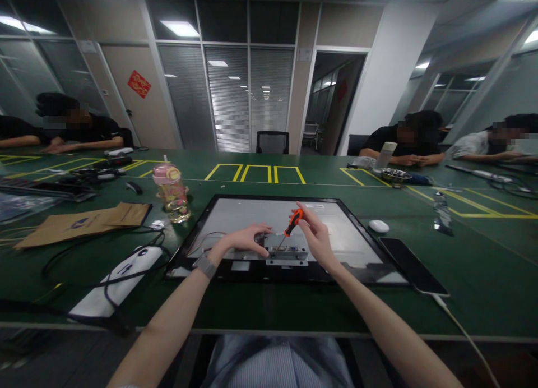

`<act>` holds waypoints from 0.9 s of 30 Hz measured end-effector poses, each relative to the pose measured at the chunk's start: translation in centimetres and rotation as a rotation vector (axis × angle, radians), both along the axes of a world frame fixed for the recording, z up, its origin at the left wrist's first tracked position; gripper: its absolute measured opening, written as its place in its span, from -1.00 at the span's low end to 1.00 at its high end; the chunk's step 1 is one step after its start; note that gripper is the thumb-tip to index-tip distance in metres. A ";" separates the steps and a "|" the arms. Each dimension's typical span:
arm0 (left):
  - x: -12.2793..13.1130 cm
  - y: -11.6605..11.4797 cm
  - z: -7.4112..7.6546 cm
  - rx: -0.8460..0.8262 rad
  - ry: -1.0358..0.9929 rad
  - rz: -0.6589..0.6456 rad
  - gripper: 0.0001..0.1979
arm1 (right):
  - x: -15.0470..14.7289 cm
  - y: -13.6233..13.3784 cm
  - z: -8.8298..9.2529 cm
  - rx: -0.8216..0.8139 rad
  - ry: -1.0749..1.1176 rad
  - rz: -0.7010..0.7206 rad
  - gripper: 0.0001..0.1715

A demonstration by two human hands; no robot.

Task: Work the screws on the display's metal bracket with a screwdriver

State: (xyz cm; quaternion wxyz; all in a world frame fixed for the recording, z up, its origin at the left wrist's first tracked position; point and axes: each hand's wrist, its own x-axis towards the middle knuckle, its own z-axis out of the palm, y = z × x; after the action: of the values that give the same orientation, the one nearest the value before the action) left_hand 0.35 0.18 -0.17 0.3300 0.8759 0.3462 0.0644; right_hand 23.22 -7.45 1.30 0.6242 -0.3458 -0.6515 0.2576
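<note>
A flat display panel [235, 213] with a black frame lies on the green table in front of me. Near its front edge sits a metal bracket [290, 259] carrying connector ports. My right hand [316, 238] grips an orange and black screwdriver [293, 222], tilted so that its shaft points down and left to the ports. At the bracket's left end is my left hand [251, 239], its thumb and fingers apart and curved around that side. A dark part shows between them; whether the fingers press on it is unclear.
Left of the panel are a pink-lidded bottle [172, 194], a brown paper bag [84, 224] and a white power strip [120, 278] with black cables. On the right lie a white earbud case [379, 226] and a phone [414, 264] on a cable. Several people sit across the table.
</note>
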 end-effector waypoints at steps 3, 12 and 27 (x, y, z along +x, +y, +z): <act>-0.1 0.2 -0.3 0.001 0.001 0.002 -0.18 | -0.3 -0.4 0.2 -0.026 0.029 0.095 -0.48; -0.2 0.3 -0.5 -0.001 -0.012 -0.006 -0.17 | -0.2 -0.2 -0.1 0.019 -0.010 -0.056 -0.58; -0.1 0.1 -0.3 -0.022 -0.022 0.005 -0.18 | -0.2 0.4 -0.4 -0.031 0.092 -0.025 -0.63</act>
State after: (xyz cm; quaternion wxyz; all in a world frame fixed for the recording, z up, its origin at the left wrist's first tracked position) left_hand 0.22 0.31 -0.43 0.3434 0.8704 0.3455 0.0711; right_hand 23.02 -7.07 0.91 0.6512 -0.3514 -0.6137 0.2753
